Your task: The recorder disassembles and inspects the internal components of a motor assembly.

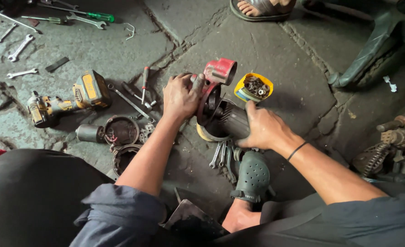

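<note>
The left hand (180,96) is curled shut over the top of a red housing (218,73), fingers wrapped round its rim. The right hand (264,128) is closed round the dark motor body (232,120) joined to that housing, thumb up along its side. Both hold the one part just above the cracked concrete floor (275,59), about the middle of the floor in view.

Room is tight on the near side: a green clog (252,176) on the person's foot sits just below the right hand, with a few wrenches (220,155) lying between it and the motor. A yellow cup of nuts and washers (253,87) stands just beside the housing on its far right. Beyond that cup the floor lies bare toward the far edge.

The housing is worn red with a short open tube on top; the motor body is black, ribbed, and tilted with its open end toward the left hand. A yellowish ring shows under it.

To the left lie screwdrivers (140,89), round metal covers (120,130) with a small grey cylinder, and a yellow cordless driver (67,98). Spanners (20,48) are scattered toward the far left corner, with a green-handled screwdriver (95,16) beyond them.

Another person's sandalled foot (262,8) is cut off at the far edge. Rusty machine parts (394,146) at the right edge are hard to make out. What joins housing and motor is hidden by the hands.
</note>
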